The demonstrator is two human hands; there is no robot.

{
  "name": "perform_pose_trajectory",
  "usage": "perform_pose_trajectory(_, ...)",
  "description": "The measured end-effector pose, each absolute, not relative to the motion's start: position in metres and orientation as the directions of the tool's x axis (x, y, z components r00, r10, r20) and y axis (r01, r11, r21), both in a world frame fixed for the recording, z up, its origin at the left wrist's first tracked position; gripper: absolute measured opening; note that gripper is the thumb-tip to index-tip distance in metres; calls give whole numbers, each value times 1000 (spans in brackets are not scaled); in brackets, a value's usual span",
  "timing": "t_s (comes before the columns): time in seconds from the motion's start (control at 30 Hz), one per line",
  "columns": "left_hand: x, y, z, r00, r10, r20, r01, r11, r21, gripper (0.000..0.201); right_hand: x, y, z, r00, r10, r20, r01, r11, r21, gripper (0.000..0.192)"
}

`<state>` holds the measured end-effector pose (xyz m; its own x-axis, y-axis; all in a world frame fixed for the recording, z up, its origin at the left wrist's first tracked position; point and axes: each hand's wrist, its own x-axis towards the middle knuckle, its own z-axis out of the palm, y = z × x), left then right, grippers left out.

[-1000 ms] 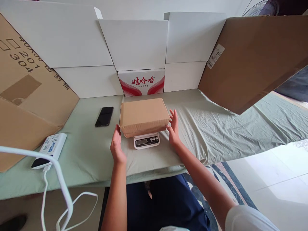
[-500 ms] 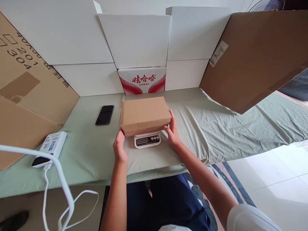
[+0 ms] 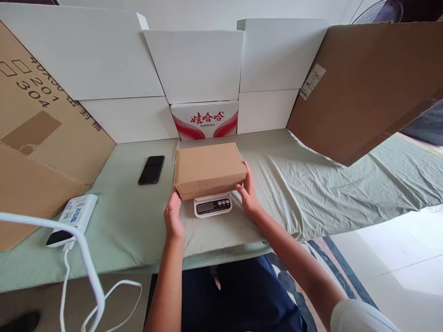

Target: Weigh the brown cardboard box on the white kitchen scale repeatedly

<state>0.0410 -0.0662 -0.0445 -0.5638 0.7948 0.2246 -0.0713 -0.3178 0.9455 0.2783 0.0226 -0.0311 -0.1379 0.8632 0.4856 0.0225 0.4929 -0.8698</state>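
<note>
A closed brown cardboard box is over a small white digital scale, covering the scale's weighing surface. Only the scale's front panel, with its display and buttons, shows. My left hand grips the box at its near left corner, fingers partly hidden beneath it. At the right end, my right hand holds the box with the thumb on the near side and the fingers along the far side. Whether the box rests fully on the scale or is held just above it, I cannot tell.
A black phone lies left of the box on the green cloth. Further left sit a white power strip and a white cable. White boxes and large cardboard panels enclose the back and sides.
The view has shifted slightly, so everything appears a little lower. Both hands keep their hold on the box, which stays over the scale.
</note>
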Motion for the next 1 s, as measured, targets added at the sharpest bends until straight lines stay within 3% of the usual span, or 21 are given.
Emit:
perform_pose_trajectory(0.17,30,-42,-22,-533,798,281,-64,-370,927,84,270,44,-11,-140,832,537,15,544,-839,83)
perform_pose_trajectory(0.33,9,30,-1,-439,849,294,-102,-373,922,81,247,99,8,-135,799,586,-40,586,-809,77)
perform_pose_trajectory(0.5,1,84,-25,-473,864,174,-160,-278,947,87,226,146,-17,-121,845,521,-71,516,-854,79)
perform_pose_trajectory(0.67,-12,85,-40,-508,854,114,-157,-222,962,82,225,155,-36,-129,878,461,-120,448,-886,79)
perform_pose_trajectory(0.83,-44,72,-32,-655,746,118,-163,-293,942,72,248,157,-34,96,908,408,-147,419,-896,81)
perform_pose_trajectory(1.0,-38,68,-31,-616,781,104,-156,-250,956,74,259,161,-36,137,931,340,-117,356,-927,77)
